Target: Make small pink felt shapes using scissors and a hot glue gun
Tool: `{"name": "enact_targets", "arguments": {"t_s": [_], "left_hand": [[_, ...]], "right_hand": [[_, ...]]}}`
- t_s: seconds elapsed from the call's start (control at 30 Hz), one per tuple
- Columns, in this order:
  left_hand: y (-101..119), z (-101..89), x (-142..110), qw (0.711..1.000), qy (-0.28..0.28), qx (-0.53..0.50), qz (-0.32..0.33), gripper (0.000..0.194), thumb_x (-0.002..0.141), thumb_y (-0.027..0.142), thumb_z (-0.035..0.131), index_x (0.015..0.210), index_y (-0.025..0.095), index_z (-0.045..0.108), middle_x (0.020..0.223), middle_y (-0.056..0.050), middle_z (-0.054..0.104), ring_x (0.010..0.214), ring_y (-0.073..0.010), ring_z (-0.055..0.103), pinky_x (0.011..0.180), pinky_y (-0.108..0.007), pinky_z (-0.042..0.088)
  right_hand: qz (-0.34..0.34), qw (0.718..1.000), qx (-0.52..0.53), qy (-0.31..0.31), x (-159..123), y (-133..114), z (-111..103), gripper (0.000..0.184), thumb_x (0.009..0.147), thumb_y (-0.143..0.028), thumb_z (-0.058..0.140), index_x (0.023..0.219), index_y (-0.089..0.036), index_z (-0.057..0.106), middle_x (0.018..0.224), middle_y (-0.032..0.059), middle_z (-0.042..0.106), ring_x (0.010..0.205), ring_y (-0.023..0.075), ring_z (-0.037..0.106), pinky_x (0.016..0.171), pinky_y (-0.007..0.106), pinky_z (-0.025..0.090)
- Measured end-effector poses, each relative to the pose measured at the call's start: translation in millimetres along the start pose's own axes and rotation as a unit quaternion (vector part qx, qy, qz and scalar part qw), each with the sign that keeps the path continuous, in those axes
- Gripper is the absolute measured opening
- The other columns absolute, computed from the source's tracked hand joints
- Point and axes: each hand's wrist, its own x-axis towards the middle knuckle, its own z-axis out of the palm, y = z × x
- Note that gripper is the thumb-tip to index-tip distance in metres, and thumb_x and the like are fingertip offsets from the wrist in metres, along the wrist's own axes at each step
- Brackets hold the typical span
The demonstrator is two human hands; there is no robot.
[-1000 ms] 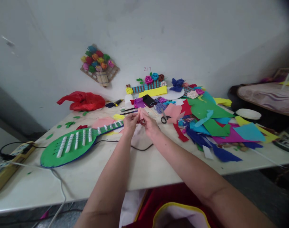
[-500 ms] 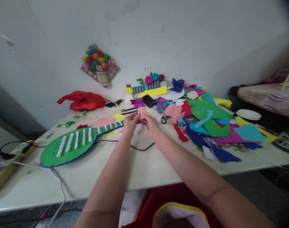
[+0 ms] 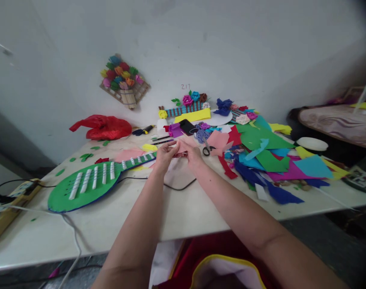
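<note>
A small piece of pink paper [image 3: 183, 147] is stretched between my two hands over the middle of the table. My left hand [image 3: 165, 155] pinches its left side with thumb and fingers. On the other side, my right hand [image 3: 194, 155] grips the paper's right part; some of its fingers are hidden behind the sheet. Just left of my left hand reaches the neck of a green paper guitar [image 3: 89, 182] with white strips on it. Black-handled scissors [image 3: 207, 151] lie to the right of my right hand, beside a larger pink sheet [image 3: 218, 139].
Colored paper scraps [image 3: 279, 160] cover the table's right side. A red plastic bag [image 3: 107, 127] is at the back left. Behind my hands lie a phone [image 3: 187, 127] and a yellow paper roll [image 3: 192, 116]. A power strip [image 3: 19, 202] sits at the left edge; a black cable [image 3: 179, 189] crosses the table.
My right hand has shifted slightly and its fingers have turned around the pink paper, which now lies wider and lower between the hands. The whole view has moved a little.
</note>
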Motion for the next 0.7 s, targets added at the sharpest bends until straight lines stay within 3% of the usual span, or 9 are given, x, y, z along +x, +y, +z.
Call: {"name": "enact_targets", "arguments": {"t_s": [0.23, 0.43, 0.7], "left_hand": [[-3, -3.1, 1, 0.999, -0.051, 0.006, -0.015, 0.051, 0.060, 0.040, 0.075, 0.097, 0.010, 0.058, 0.059, 0.000, 0.064, 0.054, -0.0127, 0.062, 0.061, -0.027, 0.052], [-2, -6.8, 0, 0.995, -0.085, -0.006, -0.059, 0.037, 0.062, 0.041, 0.074, 0.078, 0.010, 0.062, 0.065, -0.003, 0.065, 0.057, -0.0113, 0.062, 0.059, -0.023, 0.051], [0, -10.5, -2, 0.988, -0.108, -0.033, -0.107, 0.036, 0.061, 0.042, 0.075, 0.071, 0.010, 0.062, 0.060, -0.005, 0.065, 0.054, -0.0124, 0.062, 0.057, -0.024, 0.051]], "right_hand": [[0.004, 0.999, -0.021, 0.029, 3, -2, 0, 0.023, 0.052, -0.027, 0.077, 0.064, -0.012, 0.064, 0.050, 0.0006, 0.060, 0.043, 0.0127, 0.053, 0.038, 0.025, 0.040], [-0.007, 0.998, -0.032, 0.045, 4, -1, -1, 0.021, 0.050, -0.022, 0.077, 0.059, -0.012, 0.061, 0.046, -0.0014, 0.057, 0.040, 0.0097, 0.049, 0.036, 0.022, 0.036], [0.010, 0.998, -0.055, 0.035, 5, 0, -2, 0.025, 0.049, -0.026, 0.078, 0.058, -0.011, 0.060, 0.044, -0.0010, 0.055, 0.036, 0.0096, 0.047, 0.035, 0.024, 0.035]]}}
